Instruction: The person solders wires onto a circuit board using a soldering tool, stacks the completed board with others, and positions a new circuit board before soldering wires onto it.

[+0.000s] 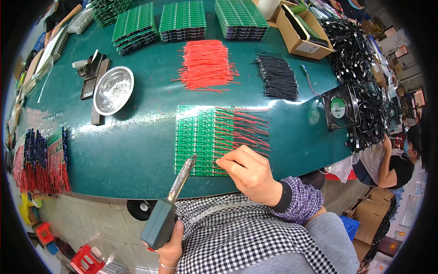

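My left hand [172, 249] is wrapped around a soldering iron [159, 223] with a dark green body. Its long metal tip reaches up over the lower part of a green circuit board panel [185, 132], which lies flat on the table. Thumb and forefinger of my right hand [251, 176] are pinched together above the panel's lower right part, close to the iron's tip. A thin wire seems to be between them, mostly hidden by the fingers. Red wires [246, 132] stick out to the right from the panel in rows, above my right hand.
Bundles of red wires [205, 64] and black wires [278, 75] lie beyond the panel. Stacked boards [182, 20] stand at the back. A metal bowl [127, 91] sits left, a small fan [338, 107] right, near heaped black cables [369, 109]. Wired boards [41, 160] lie far left.
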Motion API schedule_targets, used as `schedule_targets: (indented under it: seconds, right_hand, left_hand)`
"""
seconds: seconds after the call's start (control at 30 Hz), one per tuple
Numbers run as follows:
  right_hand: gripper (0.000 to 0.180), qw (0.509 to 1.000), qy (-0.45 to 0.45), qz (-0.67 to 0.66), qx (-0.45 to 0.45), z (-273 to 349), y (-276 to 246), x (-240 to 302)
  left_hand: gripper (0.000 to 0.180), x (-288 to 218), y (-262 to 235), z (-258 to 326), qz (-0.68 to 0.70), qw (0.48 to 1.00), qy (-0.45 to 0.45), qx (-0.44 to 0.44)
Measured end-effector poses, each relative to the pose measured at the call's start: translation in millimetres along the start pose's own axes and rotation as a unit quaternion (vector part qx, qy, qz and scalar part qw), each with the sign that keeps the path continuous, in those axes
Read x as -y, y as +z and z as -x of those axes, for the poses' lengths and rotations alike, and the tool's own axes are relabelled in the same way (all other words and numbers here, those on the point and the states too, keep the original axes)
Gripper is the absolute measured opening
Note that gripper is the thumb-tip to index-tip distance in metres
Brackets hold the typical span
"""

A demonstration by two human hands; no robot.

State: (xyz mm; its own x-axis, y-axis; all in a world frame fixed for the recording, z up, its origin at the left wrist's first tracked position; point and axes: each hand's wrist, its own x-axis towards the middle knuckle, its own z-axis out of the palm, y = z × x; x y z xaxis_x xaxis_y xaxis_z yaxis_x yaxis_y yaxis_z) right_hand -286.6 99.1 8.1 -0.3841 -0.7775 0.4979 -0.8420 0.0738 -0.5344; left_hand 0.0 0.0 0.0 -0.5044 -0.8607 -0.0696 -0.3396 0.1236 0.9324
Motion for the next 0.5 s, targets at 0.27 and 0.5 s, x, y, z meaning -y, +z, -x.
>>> schedule_targets:
  seconds: [0.27,0.5]
  right_hand:
    - [0.030,0.998,-0.014,0.056,0.027,6.1,1.4,1.0]
    - [0.026,0.999,-0.002,0.051,0.004,3.6,1.6,3.6]
  left_hand:
    - [0.023,-38.8,11.2,-20.1,-0.086,0.995,0.025,0.045]
    - [0.021,-40.1,17.1,-24.6,-0.069,0.995,0.064,0.040]
